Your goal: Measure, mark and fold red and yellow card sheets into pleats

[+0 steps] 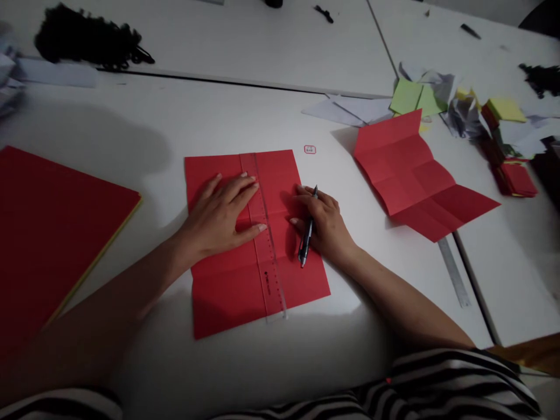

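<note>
A creased sheet of red paper (pixel 227 291) lies flat on the white table in front of me. Along its length runs a clear plastic ruler (pixel 269 256), its near end sticking out past the paper's lower edge. My left hand (pixel 221 213) rests with fingers spread, fingertips on the ruler and palm over the paper. At the paper's right side, my right hand (pixel 324 221) holds a dark pen (pixel 307 242), which sits between thumb and fingers and slants across the hand. The side of this hand touches the paper and table.
Another folded red sheet (pixel 415 169) stands partly raised at the right, near a metal ruler (pixel 454 274). A red paper stack (pixel 61 221) is at the left. Crumpled white paper (pixel 466 116), green paper (pixel 406 96) and a black cord bundle (pixel 87 38) lie farther back.
</note>
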A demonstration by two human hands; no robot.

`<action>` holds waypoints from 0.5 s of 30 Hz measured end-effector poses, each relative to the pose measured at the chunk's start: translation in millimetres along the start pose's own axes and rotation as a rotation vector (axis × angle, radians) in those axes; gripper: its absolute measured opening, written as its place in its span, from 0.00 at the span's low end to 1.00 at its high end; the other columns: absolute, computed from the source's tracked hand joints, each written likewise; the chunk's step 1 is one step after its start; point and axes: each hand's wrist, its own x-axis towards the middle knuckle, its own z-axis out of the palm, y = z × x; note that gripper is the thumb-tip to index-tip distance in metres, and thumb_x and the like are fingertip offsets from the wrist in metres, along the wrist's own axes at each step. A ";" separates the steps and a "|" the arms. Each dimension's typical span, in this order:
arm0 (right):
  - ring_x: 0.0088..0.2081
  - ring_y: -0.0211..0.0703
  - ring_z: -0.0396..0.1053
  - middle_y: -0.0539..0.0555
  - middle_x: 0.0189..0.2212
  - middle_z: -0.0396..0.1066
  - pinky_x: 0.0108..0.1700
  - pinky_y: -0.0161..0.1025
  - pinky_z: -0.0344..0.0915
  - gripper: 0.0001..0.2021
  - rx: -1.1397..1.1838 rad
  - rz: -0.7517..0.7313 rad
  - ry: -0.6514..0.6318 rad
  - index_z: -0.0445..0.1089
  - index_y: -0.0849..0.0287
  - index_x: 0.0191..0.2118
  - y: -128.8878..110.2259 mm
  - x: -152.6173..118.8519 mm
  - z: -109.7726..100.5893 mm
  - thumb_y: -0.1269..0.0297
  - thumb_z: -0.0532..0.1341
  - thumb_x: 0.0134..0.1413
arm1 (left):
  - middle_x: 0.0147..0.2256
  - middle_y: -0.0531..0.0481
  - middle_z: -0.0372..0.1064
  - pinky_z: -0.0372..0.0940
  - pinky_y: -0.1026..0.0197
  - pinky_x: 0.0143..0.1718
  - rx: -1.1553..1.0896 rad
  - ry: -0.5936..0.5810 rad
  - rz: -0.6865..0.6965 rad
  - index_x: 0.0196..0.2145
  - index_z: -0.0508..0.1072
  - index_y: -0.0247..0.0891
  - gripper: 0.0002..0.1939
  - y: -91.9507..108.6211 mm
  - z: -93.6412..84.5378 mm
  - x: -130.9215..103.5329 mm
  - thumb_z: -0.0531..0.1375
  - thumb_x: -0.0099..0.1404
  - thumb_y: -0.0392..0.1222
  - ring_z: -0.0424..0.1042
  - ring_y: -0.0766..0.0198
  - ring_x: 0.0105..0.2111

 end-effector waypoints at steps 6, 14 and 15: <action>0.61 0.52 0.59 0.60 0.60 0.62 0.59 0.55 0.58 0.18 -0.015 -0.004 -0.009 0.59 0.55 0.54 1.5 -0.5 -0.7 0.59 0.59 0.60 | 0.64 0.42 0.49 0.34 0.48 0.66 -0.005 0.016 0.028 0.64 0.52 0.33 0.37 -1.8 1.9 -0.7 0.51 0.65 0.58 0.46 0.54 0.65; 0.61 0.52 0.58 0.59 0.59 0.63 0.59 0.55 0.57 0.18 -0.001 0.013 -0.012 0.60 0.55 0.54 2.2 -1.1 -0.4 0.59 0.59 0.60 | 0.65 0.44 0.48 0.33 0.46 0.66 -0.041 -0.022 0.002 0.65 0.51 0.37 0.37 -1.0 1.1 0.3 0.51 0.65 0.58 0.45 0.52 0.65; 0.61 0.51 0.59 0.59 0.59 0.63 0.59 0.55 0.57 0.18 0.000 0.009 -0.006 0.60 0.55 0.54 2.2 -1.2 0.0 0.59 0.59 0.60 | 0.65 0.44 0.48 0.34 0.46 0.66 -0.034 -0.022 0.001 0.65 0.51 0.36 0.37 -1.0 1.1 0.3 0.51 0.65 0.58 0.45 0.53 0.66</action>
